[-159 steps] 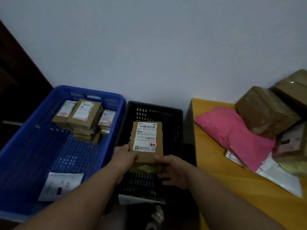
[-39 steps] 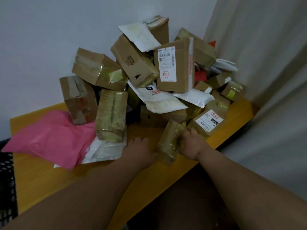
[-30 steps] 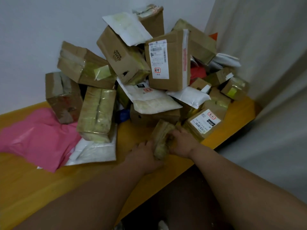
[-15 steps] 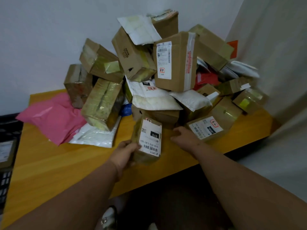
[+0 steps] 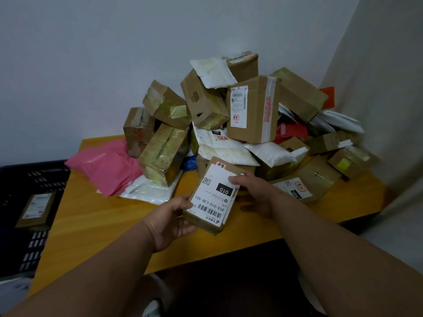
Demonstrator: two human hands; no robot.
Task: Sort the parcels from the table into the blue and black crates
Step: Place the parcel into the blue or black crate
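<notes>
A small brown parcel (image 5: pixel 214 197) with a white label reading "010" is held above the wooden table (image 5: pixel 91 216), label facing me. My left hand (image 5: pixel 170 221) grips its lower left corner from underneath. My right hand (image 5: pixel 256 193) holds its right edge, thumb on the label. Behind it rises a heap of brown boxes (image 5: pixel 251 113) and white mailers (image 5: pixel 229 149). The black crate (image 5: pixel 27 179) shows at the left edge with one labelled parcel (image 5: pixel 35 208) inside. The blue crate is out of view.
A pink mailer (image 5: pixel 107 165) lies at the table's back left, next to a taped box (image 5: pixel 163 154). A labelled box (image 5: pixel 295 191) sits just right of my right hand. A grey curtain (image 5: pixel 389 110) hangs on the right. The table's front edge runs below my forearms.
The parcel has been lifted off the table and tilted so its label faces me. My right hand moved from beside it onto its right edge. The view shifted slightly left.
</notes>
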